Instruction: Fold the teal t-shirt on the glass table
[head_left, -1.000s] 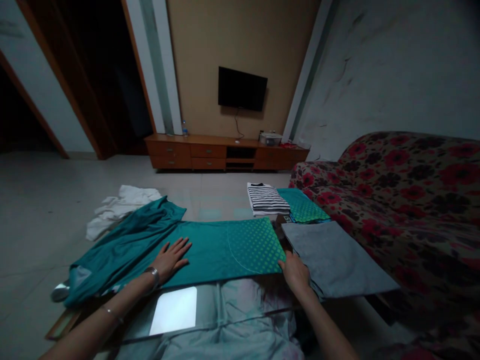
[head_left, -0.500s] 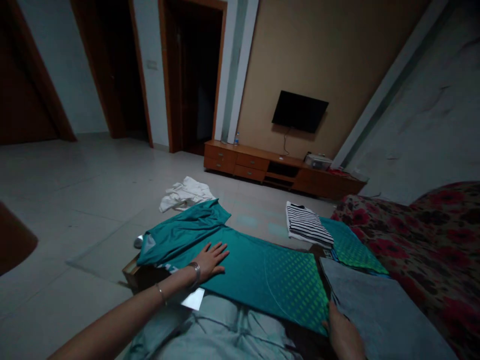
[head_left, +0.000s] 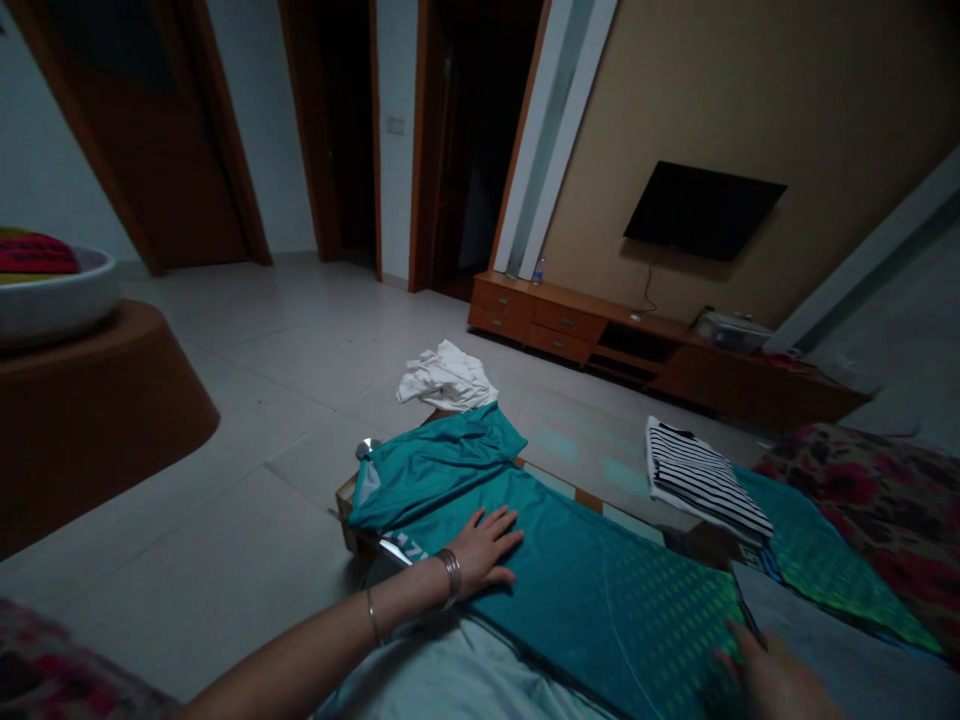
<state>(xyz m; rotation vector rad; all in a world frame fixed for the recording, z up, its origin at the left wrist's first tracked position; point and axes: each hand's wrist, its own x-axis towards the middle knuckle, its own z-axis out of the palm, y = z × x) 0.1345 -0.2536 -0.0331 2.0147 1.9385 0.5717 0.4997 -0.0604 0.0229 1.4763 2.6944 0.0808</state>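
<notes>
A teal jersey (head_left: pixel 555 580) with a green dotted pattern at its right end lies stretched across a low glass-topped table. My left hand (head_left: pixel 487 552), with bangles at the wrist, rests flat on its middle, fingers spread. At the patterned end is my right hand (head_left: pixel 784 675), slightly blurred, its visible fingers apart over the hem and gripping nothing that I can see. The jersey's left end is bunched and wrinkled. A crumpled white garment (head_left: pixel 450 376) lies just beyond it.
Right of the jersey are a folded striped shirt (head_left: pixel 701 475), another teal-green garment (head_left: pixel 840 555) and a grey folded cloth (head_left: pixel 840 640). A flowered sofa (head_left: pixel 862 480) stands at the right. On the left, a white bowl (head_left: pixel 67 300) sits on a brown stand (head_left: pixel 150 400).
The view has swung left, so the room appears shifted right. My right hand has loosened from the jersey's hem. My left hand stays flat on the cloth.
</notes>
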